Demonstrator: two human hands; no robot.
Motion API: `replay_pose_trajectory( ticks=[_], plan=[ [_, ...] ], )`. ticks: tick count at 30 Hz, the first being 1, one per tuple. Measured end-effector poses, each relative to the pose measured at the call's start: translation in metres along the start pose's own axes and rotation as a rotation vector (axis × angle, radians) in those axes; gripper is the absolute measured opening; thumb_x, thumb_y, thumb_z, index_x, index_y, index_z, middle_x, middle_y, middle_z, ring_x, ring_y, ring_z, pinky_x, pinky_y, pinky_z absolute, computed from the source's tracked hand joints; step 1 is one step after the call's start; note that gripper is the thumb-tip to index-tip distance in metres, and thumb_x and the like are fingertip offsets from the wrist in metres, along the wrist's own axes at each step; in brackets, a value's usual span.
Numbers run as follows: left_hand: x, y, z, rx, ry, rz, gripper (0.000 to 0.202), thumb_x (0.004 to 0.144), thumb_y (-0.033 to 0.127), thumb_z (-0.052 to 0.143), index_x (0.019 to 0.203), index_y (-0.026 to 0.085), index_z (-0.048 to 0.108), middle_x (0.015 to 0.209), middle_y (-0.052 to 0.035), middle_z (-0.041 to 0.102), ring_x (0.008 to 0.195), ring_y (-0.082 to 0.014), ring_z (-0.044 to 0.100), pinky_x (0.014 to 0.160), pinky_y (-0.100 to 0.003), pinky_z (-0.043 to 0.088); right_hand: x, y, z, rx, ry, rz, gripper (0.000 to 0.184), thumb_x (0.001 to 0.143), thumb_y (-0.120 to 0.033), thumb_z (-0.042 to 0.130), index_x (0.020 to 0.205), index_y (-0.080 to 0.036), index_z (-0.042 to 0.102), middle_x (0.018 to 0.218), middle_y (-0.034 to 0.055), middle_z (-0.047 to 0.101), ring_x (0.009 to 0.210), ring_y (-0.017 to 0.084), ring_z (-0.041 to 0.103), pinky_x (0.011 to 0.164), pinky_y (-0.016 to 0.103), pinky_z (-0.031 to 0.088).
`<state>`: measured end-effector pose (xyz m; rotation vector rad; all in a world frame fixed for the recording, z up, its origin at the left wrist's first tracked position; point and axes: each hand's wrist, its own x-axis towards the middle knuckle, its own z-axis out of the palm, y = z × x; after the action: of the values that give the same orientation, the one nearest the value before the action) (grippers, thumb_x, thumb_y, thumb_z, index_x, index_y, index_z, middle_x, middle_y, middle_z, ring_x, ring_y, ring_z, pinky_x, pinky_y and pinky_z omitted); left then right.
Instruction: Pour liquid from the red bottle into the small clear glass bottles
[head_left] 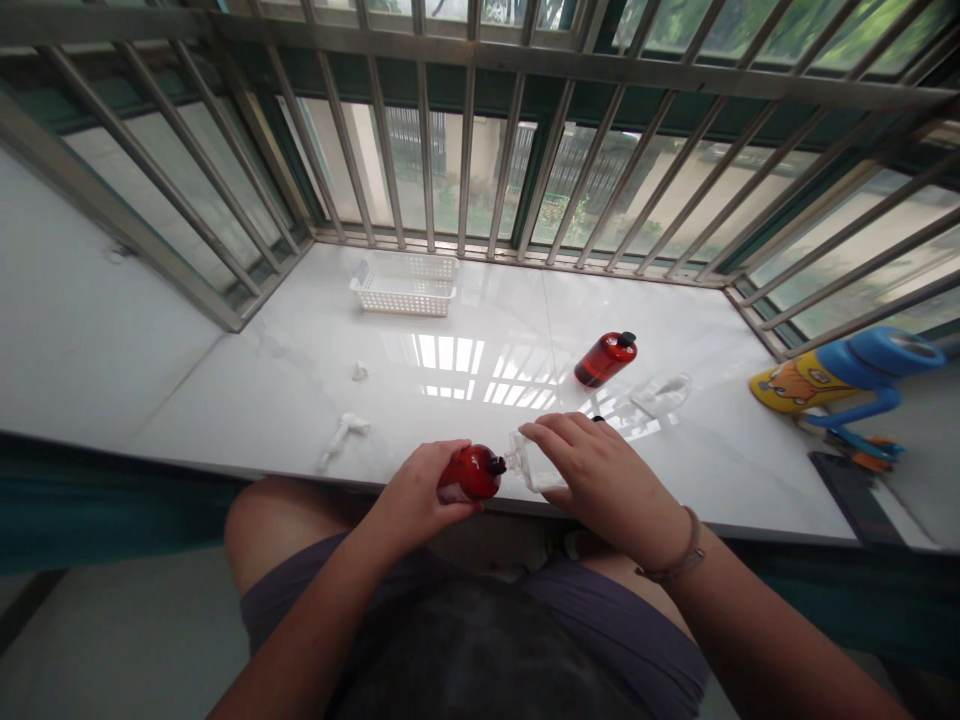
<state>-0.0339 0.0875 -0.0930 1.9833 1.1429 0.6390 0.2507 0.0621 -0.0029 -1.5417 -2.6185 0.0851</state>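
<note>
My left hand (420, 495) is wrapped around a red see-through bottle (480, 474), tilted so its dark neck points right. In my right hand (589, 470) is a clear bottle (538, 462), also tilted, with its mouth pointing left. The two mouths meet or nearly touch just above the table's front edge; I cannot tell whether liquid passes between them. A second red bottle (606, 360) with a black cap stands beyond my right hand. A small black piece (598, 419) shows behind my right fingers, mostly hidden.
A white perforated basket (405, 300) sits near the barred window (465, 150). White pieces (345, 435) lie at left, clear crumpled plastic (660, 397) at right. Farther right are a blue-and-yellow water bottle (832, 375), a dark phone-like slab (847, 495) and a blue-orange item (874, 450).
</note>
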Motion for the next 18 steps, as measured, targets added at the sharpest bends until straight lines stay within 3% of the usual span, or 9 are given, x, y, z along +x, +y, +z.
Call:
replay_pose_trajectory(
  ticks=[18],
  plan=[
    [0.0004, -0.0018, 0.0017, 0.006, -0.005, 0.003, 0.081, 0.075, 0.026, 0.098, 0.147, 0.028, 0.06, 0.143, -0.0078, 0.072, 0.132, -0.0325, 0.066, 0.115, -0.049, 0.054, 0.0018, -0.001, -0.0017, -0.02, -0.007, -0.008, 0.072, 0.082, -0.011, 0.087, 0.145, -0.023, 0.057, 0.136, 0.0116, 0.07, 0.12, 0.034, 0.065, 0.098, 0.05, 0.056]
  ],
)
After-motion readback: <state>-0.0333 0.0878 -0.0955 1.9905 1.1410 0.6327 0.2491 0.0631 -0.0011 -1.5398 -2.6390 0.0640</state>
